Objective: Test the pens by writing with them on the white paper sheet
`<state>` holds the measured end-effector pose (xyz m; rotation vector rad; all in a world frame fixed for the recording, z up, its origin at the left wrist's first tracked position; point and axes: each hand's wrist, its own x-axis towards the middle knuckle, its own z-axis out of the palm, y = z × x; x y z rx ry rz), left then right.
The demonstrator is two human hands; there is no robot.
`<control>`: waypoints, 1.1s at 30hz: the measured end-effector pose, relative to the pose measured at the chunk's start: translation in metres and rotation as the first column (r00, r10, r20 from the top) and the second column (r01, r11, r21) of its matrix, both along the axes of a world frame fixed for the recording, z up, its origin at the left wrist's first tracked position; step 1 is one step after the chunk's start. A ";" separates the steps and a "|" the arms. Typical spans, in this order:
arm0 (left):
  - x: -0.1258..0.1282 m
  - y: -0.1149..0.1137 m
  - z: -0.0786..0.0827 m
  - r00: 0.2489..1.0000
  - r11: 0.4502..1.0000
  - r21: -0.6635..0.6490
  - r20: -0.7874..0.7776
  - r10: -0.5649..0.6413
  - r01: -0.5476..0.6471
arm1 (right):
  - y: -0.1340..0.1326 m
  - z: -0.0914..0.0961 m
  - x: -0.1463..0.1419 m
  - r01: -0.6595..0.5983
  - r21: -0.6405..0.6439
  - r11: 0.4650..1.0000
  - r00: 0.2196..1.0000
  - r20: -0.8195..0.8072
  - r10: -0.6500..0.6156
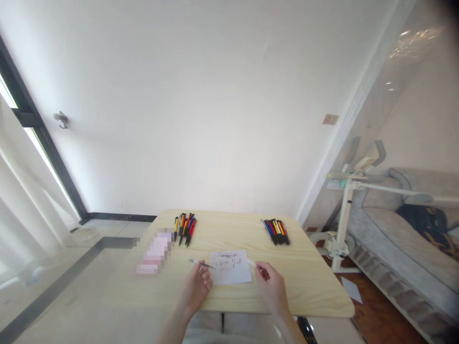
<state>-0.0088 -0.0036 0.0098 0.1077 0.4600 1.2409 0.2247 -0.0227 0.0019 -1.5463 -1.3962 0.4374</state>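
Observation:
My left hand (200, 285) is closed on a thin pen (202, 263), dark with a pale section towards its left end. The pen lies nearly level, its right end over the edge of a white sheet of paper (231, 274). Small dark and reddish marks cover the upper part of the sheet. On the paper's right side, my right hand (271, 284) pinches a slim whitish piece (251, 262) between thumb and fingers. Whether this piece is a pen, a cap or a tube cannot be made out.
Several coloured pens (185, 229) lie at the table's back left, and several more pens (275, 232) form a row at the back right. A blurred pink-white patch (156, 253) covers the left side. The wooden table (304, 282) stands near a white wall; exercise equipment (344, 215) is to the right.

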 end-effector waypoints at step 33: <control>0.002 -0.001 0.006 0.999 0.999 -0.052 -0.044 0.005 -0.007 | 0.016 0.000 -0.024 0.065 0.023 0.998 0.929 0.363 -0.069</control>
